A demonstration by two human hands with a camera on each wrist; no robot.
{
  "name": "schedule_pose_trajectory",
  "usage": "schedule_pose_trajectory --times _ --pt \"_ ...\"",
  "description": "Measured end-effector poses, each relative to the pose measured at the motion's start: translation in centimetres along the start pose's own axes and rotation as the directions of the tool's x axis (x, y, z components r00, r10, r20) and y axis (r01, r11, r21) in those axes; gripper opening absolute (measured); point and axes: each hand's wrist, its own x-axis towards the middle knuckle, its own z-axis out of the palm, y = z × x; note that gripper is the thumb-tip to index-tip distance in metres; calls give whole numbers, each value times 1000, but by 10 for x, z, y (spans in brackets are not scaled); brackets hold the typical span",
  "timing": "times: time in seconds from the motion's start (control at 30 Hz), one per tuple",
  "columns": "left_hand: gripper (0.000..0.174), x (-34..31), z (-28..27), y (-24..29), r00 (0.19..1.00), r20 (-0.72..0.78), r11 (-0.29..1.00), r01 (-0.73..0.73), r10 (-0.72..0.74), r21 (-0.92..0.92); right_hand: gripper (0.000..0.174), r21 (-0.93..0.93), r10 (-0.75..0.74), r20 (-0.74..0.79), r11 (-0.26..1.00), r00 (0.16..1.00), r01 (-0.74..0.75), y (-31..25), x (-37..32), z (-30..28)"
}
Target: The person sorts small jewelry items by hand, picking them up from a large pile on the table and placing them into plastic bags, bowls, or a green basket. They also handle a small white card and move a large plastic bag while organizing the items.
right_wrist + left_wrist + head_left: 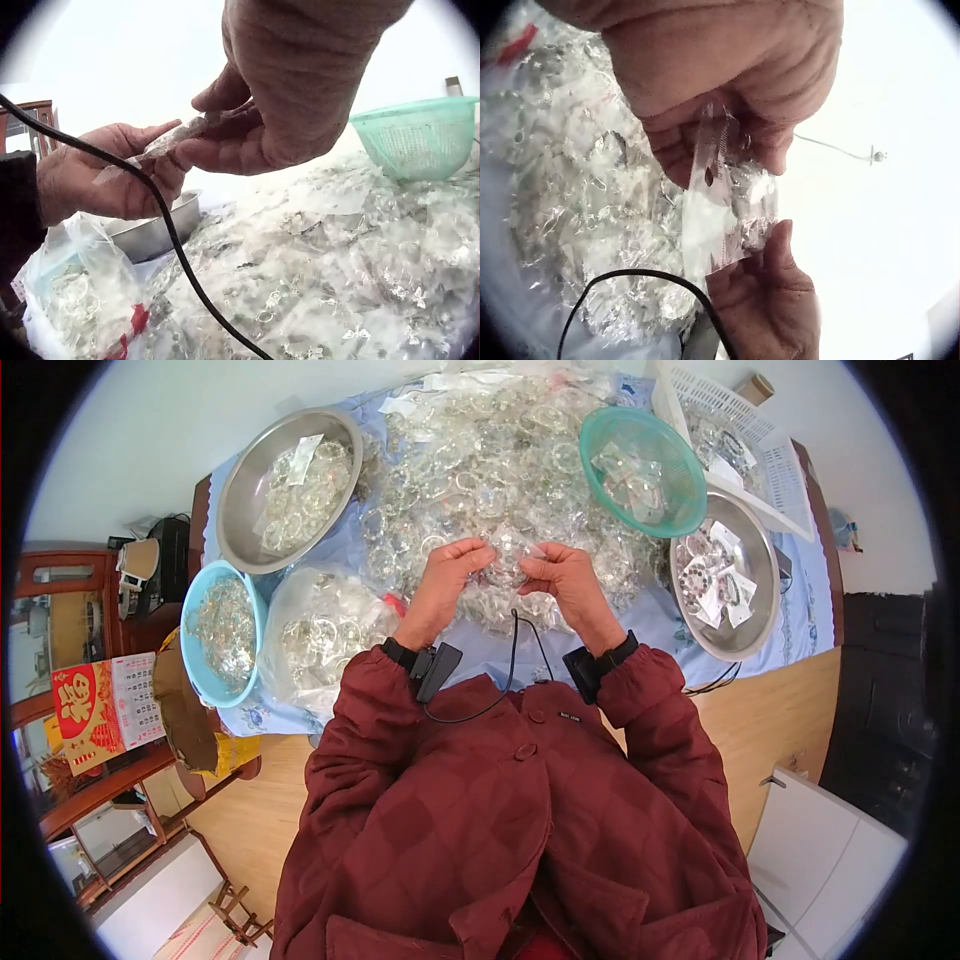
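Observation:
Between both hands is a small clear plastic bag [718,217] with a hang hole and something shiny inside. My left hand [445,588] pinches one end of it between thumb and fingers. The other end is pinched by my right hand [572,585]. In the right wrist view the bag [176,137] appears edge-on, raised above the heap. Directly beneath the hands spreads a large pile of clear-bagged jewelry [480,470], with bracelet-like rings showing through the plastic.
Left of the pile stand a steel bowl [230,510], a light-blue basin [190,645] and a big clear bag [320,630] of more pieces. On the right are a green basket [600,435], another steel bowl [765,615] and a white crate [790,470]. A black cable [514,660] hangs between the wrists.

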Motion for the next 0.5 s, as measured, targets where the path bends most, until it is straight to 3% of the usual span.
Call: schedule_pose_trajectory --times 0.2,0.3,0.4,0.5 --pt "17 4 3 -1 999 -10 999 -48 48 -2 12 -22 -16 -17 1000 1000 16 -10 -1 -4" --pt "15 7 1 5 989 -21 984 -141 144 104 11 -24 -46 -49 999 998 45 -17 1 -15" --pt "14 9 -13 9 988 -99 991 -116 122 64 10 80 -126 -154 987 980 140 -24 1 -33" --pt "13 8 -26 0 986 -147 996 -75 80 41 12 126 -118 -188 982 975 143 -21 1 -55"
